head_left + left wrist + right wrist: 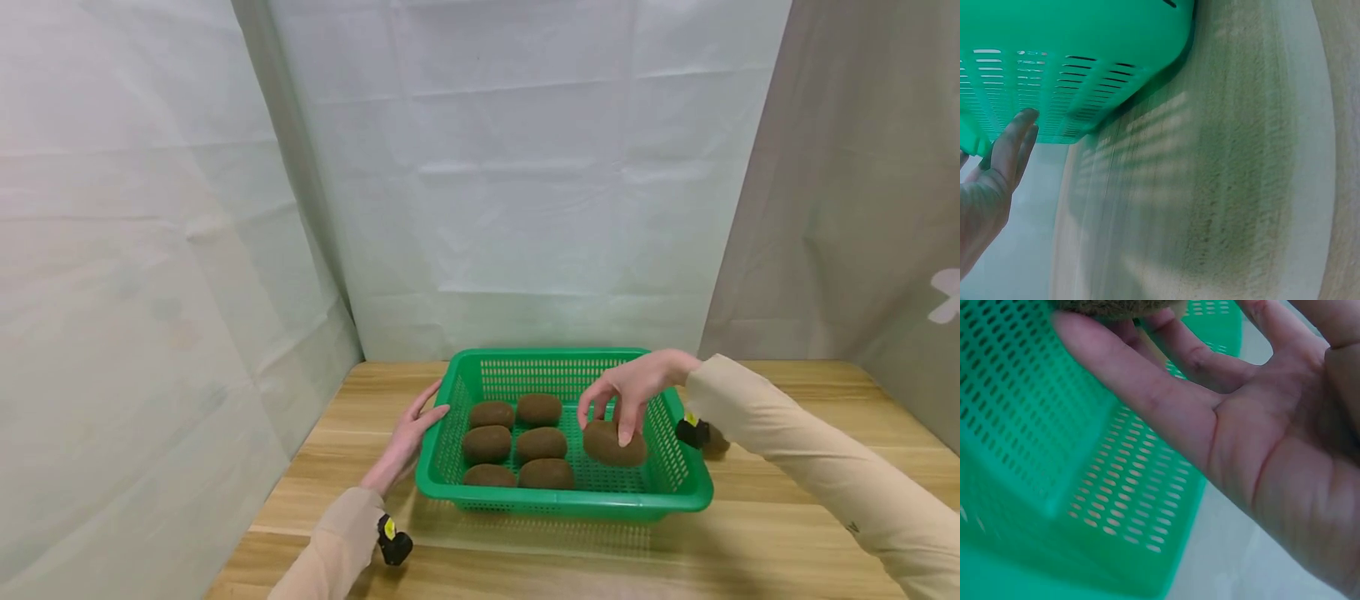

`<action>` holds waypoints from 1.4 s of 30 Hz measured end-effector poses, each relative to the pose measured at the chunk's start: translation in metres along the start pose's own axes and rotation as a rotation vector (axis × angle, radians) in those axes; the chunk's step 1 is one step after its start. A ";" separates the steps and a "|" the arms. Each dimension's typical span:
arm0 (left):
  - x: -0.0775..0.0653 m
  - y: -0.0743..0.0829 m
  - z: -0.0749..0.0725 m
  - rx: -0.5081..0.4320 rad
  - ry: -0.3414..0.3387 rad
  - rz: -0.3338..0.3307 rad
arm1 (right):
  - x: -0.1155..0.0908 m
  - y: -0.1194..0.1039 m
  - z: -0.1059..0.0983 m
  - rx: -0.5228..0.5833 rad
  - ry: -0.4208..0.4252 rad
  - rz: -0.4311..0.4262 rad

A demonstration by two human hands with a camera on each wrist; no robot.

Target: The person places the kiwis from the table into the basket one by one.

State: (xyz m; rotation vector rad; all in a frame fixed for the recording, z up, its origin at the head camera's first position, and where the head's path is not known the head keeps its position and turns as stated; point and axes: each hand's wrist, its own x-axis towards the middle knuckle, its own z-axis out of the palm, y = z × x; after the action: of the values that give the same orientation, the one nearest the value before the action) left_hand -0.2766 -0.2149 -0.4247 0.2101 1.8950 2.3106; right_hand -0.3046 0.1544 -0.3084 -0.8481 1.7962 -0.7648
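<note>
A green plastic basket [562, 497] with slotted walls stands on the table. Several brown, fuzzy kiwifruit [542, 446] lie in its left and middle part, in two columns. Over the right part, my right hand [636, 392] pinches another kiwifruit [615, 444] between thumb and fingers; the right wrist view shows only the fruit's lower edge [1116, 307]. My left hand [408, 433] holds the basket's left rim, thumb on the rim and fingers [1013, 144] against the outer wall.
Outside the basket on the right, a brown rounded thing [716, 442] sits partly hidden behind the right sleeve [750, 408]. Pale cloth [525, 208] hangs behind and beside the wooden table [352, 442].
</note>
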 end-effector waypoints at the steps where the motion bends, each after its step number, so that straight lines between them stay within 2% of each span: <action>1: 0.000 0.000 0.000 0.002 -0.006 -0.001 | 0.003 0.001 0.001 0.006 -0.008 0.007; 13: 0.000 0.000 0.004 0.006 -0.014 0.011 | 0.025 0.016 0.005 0.015 -0.054 0.104; 20: -0.002 0.000 0.005 0.007 0.006 -0.002 | 0.036 0.022 0.012 0.031 -0.084 0.148; 28: -0.003 0.001 0.006 0.010 0.005 -0.002 | 0.045 0.025 0.017 -0.020 -0.084 0.189; 42: -0.003 -0.001 0.005 -0.015 0.004 -0.003 | 0.052 0.028 0.027 -0.072 -0.113 0.211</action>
State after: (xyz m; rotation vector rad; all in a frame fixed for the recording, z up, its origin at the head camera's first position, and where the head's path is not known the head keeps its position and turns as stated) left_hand -0.2728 -0.2105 -0.4250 0.2005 1.8782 2.3238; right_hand -0.2998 0.1237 -0.3656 -0.7200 1.7871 -0.5095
